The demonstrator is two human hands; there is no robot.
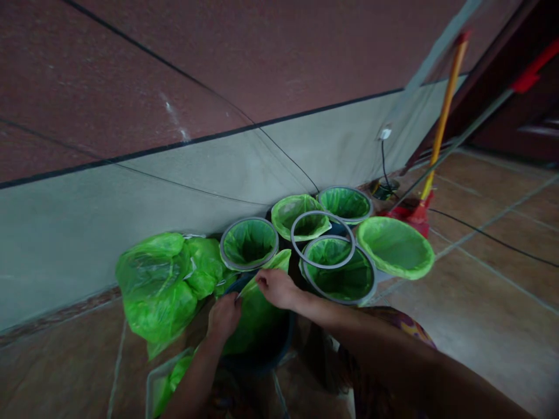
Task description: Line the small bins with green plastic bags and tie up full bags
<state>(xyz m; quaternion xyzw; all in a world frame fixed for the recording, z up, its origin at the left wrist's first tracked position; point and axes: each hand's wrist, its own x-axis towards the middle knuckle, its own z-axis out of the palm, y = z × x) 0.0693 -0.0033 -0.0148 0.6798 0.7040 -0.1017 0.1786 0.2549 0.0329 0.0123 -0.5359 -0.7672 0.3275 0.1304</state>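
Between my hands a green plastic bag (255, 317) hangs down inside a dark round bin (282, 349). My left hand (225, 314) is closed on the bag's edge at the bin's left side. My right hand (276, 286) pinches the bag's rim on the far right side, and a corner of the film sticks up past the fingers. Just behind stands a bin lined with green film, its grey ring (224, 260) on top. To the right, a loose grey ring (293, 238) rests across the tops of lined bins.
Full green bags (159, 291) are heaped at the left by the wall. A pale tray (151, 384) with green film sits at lower left. More lined bins (395, 247) stand at right, near a red broom (419, 218) with a yellow handle. Cables run along the wall.
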